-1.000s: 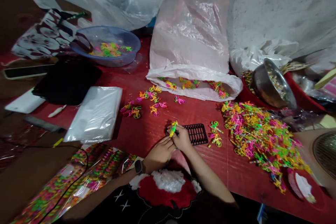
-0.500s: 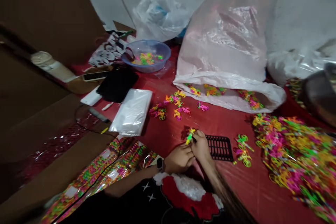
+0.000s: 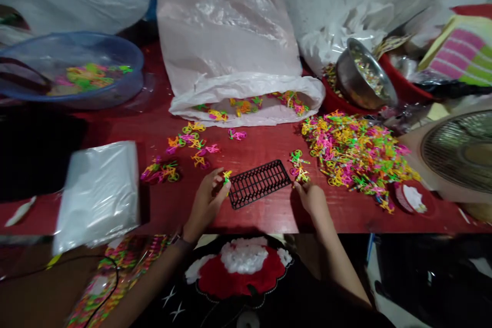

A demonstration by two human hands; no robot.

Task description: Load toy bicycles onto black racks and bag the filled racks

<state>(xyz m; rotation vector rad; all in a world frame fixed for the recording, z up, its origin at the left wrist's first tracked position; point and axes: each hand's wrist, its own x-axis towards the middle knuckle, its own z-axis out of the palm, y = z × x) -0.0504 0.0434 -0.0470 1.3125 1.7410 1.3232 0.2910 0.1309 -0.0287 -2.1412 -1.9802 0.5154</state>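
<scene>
While the left hand (image 3: 205, 201) is pinching a small neon plastic piece (image 3: 227, 177) at its fingertips, a black slotted plastic rack (image 3: 259, 184) is lying between the 2 hands, its left end just beside that piece and its long axis rising toward the right hand (image 3: 310, 200). That hand's fingers are curling against a small cluster of neon pieces (image 3: 298, 168), though whether they are gripping any cannot be told.

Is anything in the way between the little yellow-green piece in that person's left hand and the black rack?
Nothing visible is. The small yellow-green plastic piece, held in the left hand, sits just beside the left end of the black plastic rack, with only a narrow strip of the red tabletop showing between them.
</scene>
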